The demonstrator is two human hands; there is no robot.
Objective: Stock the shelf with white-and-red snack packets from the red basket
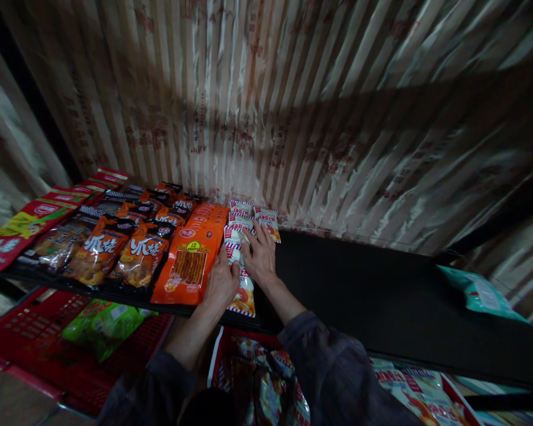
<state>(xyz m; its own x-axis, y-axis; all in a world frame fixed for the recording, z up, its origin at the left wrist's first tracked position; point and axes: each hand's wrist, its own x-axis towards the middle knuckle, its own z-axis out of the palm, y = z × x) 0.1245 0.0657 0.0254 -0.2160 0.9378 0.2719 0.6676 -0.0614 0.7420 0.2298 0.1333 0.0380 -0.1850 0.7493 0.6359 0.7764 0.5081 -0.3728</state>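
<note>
A column of small white, red and blue snack packets (244, 294) lies on the black shelf (359, 296), overlapping from front to back. My left hand (222, 283) rests along the column's left side, fingers stretched forward, beside an orange bag of stick snacks (189, 266). My right hand (260, 254) lies with spread fingers on the upper packets from the right. Behind its fingertips another similar packet (269, 220) sits at the back. Neither hand is wrapped round a packet.
Black-and-orange bags (142, 254) and red-green bags (24, 228) line the shelf's left. A teal packet (484, 293) lies far right. Below are a red basket (18, 337) with a green bag (104, 325) and crates of packets (270, 384). Corrugated sheeting (266, 106) stands behind.
</note>
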